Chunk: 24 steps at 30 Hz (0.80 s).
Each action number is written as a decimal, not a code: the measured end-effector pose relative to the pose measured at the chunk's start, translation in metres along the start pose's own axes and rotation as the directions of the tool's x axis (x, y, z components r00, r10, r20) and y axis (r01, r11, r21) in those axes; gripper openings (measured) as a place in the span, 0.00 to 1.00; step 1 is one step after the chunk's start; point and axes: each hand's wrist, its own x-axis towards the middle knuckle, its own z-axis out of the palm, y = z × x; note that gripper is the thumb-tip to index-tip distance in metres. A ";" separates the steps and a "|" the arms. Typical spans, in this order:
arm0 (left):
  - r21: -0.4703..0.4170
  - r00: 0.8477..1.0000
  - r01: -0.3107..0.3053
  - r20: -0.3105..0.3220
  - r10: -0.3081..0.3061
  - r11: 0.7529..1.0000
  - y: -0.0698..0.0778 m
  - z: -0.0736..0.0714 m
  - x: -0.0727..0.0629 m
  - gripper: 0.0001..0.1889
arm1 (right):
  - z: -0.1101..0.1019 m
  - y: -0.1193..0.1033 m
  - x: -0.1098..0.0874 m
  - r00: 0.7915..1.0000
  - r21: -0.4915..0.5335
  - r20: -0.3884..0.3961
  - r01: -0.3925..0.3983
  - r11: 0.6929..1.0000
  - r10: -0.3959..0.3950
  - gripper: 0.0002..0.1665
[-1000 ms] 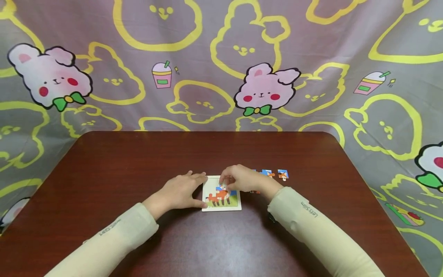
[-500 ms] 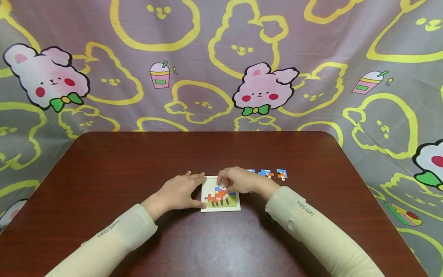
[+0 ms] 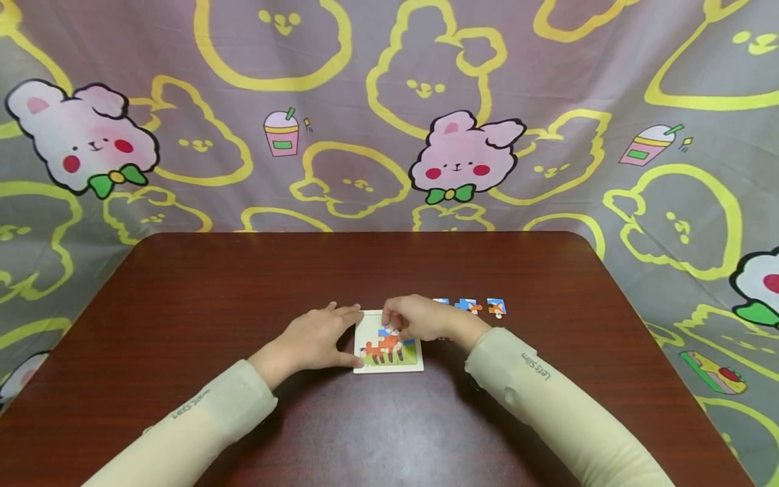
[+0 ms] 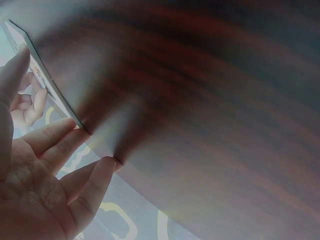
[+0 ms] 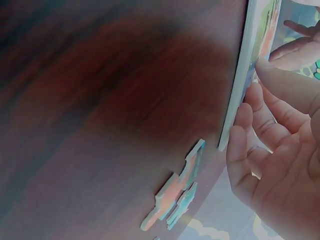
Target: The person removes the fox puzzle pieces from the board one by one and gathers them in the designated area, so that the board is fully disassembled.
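Observation:
A square white puzzle tray (image 3: 389, 368) lies on the table, partly filled with pieces that show an orange fox on grass. My left hand (image 3: 318, 338) rests at its left side, thumb by the near corner and fingertips by the far one, fingers fairly straight. Over the tray's right part, my right hand (image 3: 420, 318) has thumb and fingers bent together, pinching a small blue-and-white puzzle piece (image 3: 389, 329) beside the placed ones. In the right wrist view the thumb touches the tray's surface, and the piece is hidden by the fingers.
Loose puzzle pieces lie right of the tray, among them a fox-face piece (image 3: 496, 307) and a blue-and-orange piece (image 3: 468, 306). Others are partly behind the right hand. The dark wooden table (image 3: 274, 264) ends at a patterned cloth (image 3: 341, 122) behind.
Both hands keep nearly the same place at the tray. The right hand's fingers have shifted very slightly over the piece, and the head view has moved a little.

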 end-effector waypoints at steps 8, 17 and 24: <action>-0.010 1.000 -0.004 0.001 0.004 1.000 0.002 -0.001 -0.001 0.44 | 0.002 0.002 -0.001 1.000 0.034 -0.019 -0.001 0.999 0.002 0.16; -0.002 1.000 0.013 0.012 -0.013 1.000 0.001 -0.001 0.000 0.43 | 0.001 0.007 0.000 0.999 0.117 -0.044 0.033 0.993 -0.028 0.12; -0.008 1.000 0.016 0.017 -0.016 1.000 0.001 -0.001 -0.001 0.44 | 0.001 0.007 0.000 0.998 0.202 -0.050 0.051 0.978 -0.042 0.10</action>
